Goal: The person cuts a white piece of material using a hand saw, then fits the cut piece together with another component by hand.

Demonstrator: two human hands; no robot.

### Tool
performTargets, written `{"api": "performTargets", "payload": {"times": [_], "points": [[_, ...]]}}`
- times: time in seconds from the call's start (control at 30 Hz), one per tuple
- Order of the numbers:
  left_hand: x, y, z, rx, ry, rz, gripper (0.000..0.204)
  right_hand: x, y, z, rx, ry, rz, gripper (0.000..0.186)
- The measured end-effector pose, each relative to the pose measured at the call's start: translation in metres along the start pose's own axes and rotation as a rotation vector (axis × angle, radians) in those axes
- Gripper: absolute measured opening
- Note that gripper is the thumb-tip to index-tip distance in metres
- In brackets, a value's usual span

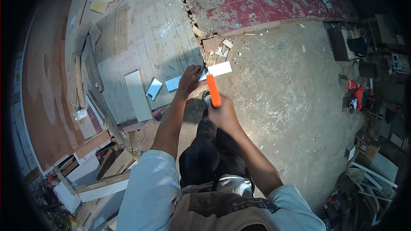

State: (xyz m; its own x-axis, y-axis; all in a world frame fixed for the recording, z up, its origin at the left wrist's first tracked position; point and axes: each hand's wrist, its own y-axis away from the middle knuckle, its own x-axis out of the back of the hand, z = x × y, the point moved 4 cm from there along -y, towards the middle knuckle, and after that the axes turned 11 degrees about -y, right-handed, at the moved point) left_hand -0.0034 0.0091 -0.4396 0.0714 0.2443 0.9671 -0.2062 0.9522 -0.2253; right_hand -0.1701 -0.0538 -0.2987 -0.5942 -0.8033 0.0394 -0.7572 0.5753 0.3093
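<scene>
A narrow white board (219,69) lies across the edge of the pale work surface, its right part sticking out over the floor. My left hand (192,78) is closed over the board near that edge, fingers curled on it. In my right hand (224,115), closed and slightly blurred, is an orange saw-like tool (213,90), long and narrow. Its far end meets the board just right of my left hand; any blade is too fine to make out. Left of my left hand, a light-coloured phone (154,89) rests beside a wider pale plank (138,96).
Wood offcuts (221,50) gather by the edge of the work surface (150,30). Long strips and a large brown panel (47,81) stretch along the left. Scrap boards (102,184) pile up at lower left. Tools and clutter (357,98) line the right side of the concrete floor (282,85).
</scene>
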Motion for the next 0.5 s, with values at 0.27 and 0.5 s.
{"api": "performTargets", "payload": {"times": [0.27,0.5], "points": [[-0.002,-0.011,-0.004,0.076,0.051,0.076,0.047,0.0,0.001,-0.044,0.036,0.04,-0.06,0.011],[0.002,-0.003,0.008,-0.116,0.098,0.046,0.053,0.032,0.053,-0.028,-0.023,-0.053,0.003,0.011]]}}
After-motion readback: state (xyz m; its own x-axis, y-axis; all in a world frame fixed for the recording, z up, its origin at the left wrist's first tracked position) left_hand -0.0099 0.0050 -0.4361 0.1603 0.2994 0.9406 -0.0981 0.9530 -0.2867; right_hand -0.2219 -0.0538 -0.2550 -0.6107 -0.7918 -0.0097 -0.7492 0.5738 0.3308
